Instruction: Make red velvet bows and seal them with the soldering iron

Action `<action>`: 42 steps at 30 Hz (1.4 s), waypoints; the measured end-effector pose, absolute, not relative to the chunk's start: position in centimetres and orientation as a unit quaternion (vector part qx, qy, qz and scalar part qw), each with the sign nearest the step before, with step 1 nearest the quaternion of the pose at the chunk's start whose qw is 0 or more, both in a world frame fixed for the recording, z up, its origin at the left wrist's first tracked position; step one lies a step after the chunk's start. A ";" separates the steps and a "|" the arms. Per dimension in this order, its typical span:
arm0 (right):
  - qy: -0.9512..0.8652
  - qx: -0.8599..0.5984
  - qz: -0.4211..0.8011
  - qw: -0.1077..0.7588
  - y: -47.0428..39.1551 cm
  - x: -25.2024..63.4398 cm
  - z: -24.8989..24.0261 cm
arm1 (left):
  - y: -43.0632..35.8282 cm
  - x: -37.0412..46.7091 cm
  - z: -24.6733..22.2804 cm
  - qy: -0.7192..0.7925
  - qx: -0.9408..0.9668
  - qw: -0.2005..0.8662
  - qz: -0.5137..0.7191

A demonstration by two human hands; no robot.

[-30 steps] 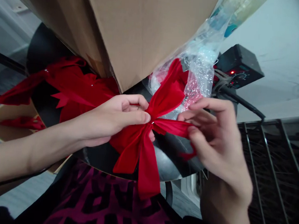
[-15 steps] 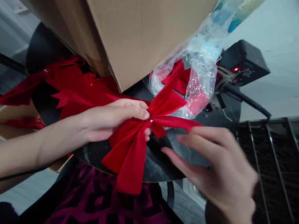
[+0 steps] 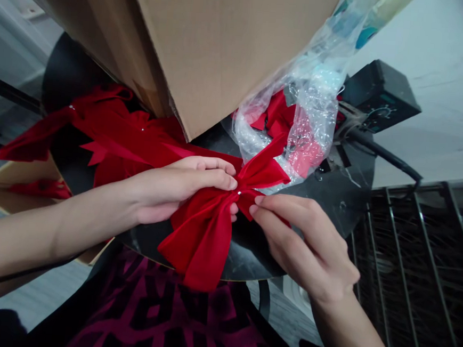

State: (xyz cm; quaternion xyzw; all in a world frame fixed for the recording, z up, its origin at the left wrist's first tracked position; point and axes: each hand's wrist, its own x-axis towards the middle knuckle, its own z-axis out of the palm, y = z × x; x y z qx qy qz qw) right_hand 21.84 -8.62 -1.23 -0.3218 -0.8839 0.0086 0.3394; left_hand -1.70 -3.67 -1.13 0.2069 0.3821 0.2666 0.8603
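A red fabric bow [image 3: 206,235] with a small shiny bead at its centre is held above the round black table. My left hand [image 3: 190,186] grips it by the middle, thumb on top and fingertips showing underneath. Close to the bead, the thumb and fingers of my right hand [image 3: 302,238] pinch a short part of the bow. Wide loops hang down toward my lap, and another part points up and right. More red bows [image 3: 118,132] lie heaped behind my left wrist.
A large cardboard box [image 3: 233,50] stands on the round black table [image 3: 248,260]. Beside it, a clear plastic bag [image 3: 311,121] holds red fabric pieces. A black device with a dial [image 3: 381,100] sits at right, above a metal rack [image 3: 412,262]. An open carton [image 3: 26,179] is lower left.
My right hand has moved left, from the end of a ribbon strip to a pinch near the bow's centre. My left hand keeps its hold. The device's red light no longer shows.
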 end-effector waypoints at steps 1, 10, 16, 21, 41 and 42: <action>-0.867 -0.340 0.005 0.363 -8.9 21.5 -1.6 | -3.7 -1.7 -1.1 0.377 0.207 0.861 0.272; -0.793 -0.406 -0.019 0.454 -8.6 19.2 -3.8 | -3.7 -1.3 -1.6 0.353 0.201 0.860 0.310; -0.830 -0.324 0.010 0.454 -8.2 20.5 -4.1 | -3.9 -1.1 -1.5 0.368 0.198 0.855 0.307; -0.897 -0.248 0.065 0.360 -7.4 22.2 -2.5 | -4.1 -1.0 -1.3 0.395 0.228 0.842 0.288; -0.897 -0.324 0.257 0.158 -5.0 21.7 -1.0 | -3.6 -1.8 -2.5 0.402 0.537 0.703 0.237; -0.887 -0.334 0.275 0.161 -4.8 21.7 -0.9 | -3.7 -1.9 -2.4 0.390 0.544 0.702 0.243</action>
